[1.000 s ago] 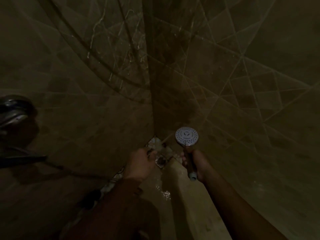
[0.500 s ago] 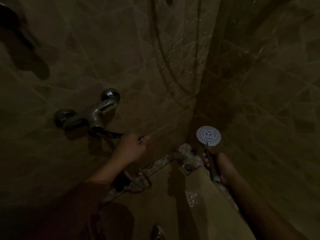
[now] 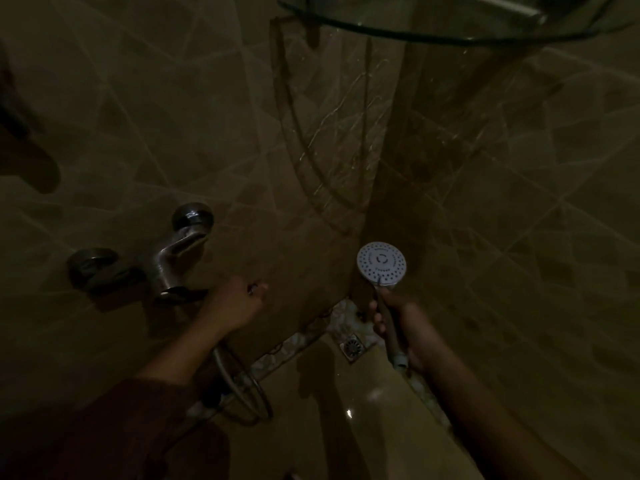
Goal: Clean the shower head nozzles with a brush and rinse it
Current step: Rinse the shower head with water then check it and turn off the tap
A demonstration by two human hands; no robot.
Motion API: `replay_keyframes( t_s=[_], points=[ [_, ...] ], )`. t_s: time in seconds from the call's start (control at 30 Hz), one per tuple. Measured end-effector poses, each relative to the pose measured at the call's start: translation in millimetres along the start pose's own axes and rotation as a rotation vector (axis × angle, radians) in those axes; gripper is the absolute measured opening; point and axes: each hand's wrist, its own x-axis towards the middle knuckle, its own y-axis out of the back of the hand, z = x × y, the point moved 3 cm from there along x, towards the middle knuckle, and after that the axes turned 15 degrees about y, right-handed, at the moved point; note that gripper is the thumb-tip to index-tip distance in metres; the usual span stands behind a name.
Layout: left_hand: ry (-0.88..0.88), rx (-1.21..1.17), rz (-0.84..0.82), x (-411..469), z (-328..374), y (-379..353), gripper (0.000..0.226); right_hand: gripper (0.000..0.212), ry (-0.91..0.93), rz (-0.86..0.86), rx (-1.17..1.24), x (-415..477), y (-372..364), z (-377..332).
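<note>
Right now your right hand (image 3: pixel 408 327) is wrapped around the handle of the shower head (image 3: pixel 381 263), which stands upright over the far corner of the floor (image 3: pixel 363 427), its white nozzle face turned up toward you. Below it, the floor drain (image 3: pixel 353 346) sits in that same corner. Your left hand (image 3: pixel 235 303) is curled just beside the lever of the mixer tap (image 3: pixel 173 258) on the left wall; something small and dark shows at its fingertips, but in this dim light you cannot tell whether it grips anything. The hose (image 3: pixel 242 386) loops under your left wrist along the wall's bottom edge
</note>
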Motion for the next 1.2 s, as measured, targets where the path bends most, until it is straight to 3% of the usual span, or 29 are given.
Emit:
replay_keyframes(
  t_s=[0.17,0.3,0.5,0.73,0.9,1.2],
  points=[
    [-0.032,-0.059,-0.022,-9.3,22.7,-3.5,0.048,0.029,0.019,-0.001,0.001,-11.9,6.7,-26.3],
    [-0.174,-0.059,-0.079,-40.0,58.0,-12.6,0.046,0.025,0.086,0.024,0.028,-20.8,18.8,-50.6],
    [-0.359,-0.152,-0.15,-90.8,96.7,-35.8,0.041,0.017,0.341,0.052,-0.047,-34.5,56.1,-103.4],
    [-0.448,-0.222,-0.295,-158.2,149.3,-50.1,0.026,0.018,0.588,0.076,-0.048,-80.5,99.4,-190.6],
    [-0.539,-0.305,-0.4,-212.8,186.9,-50.6,0.019,0.012,0.747,0.1,-0.181,-128.8,117.6,-248.0],
    [-0.708,-0.401,-0.441,-311.1,239.8,-35.8,0.009,0.032,0.969,0.013,-0.274,-228.1,139.6,-327.7]
  ],
)
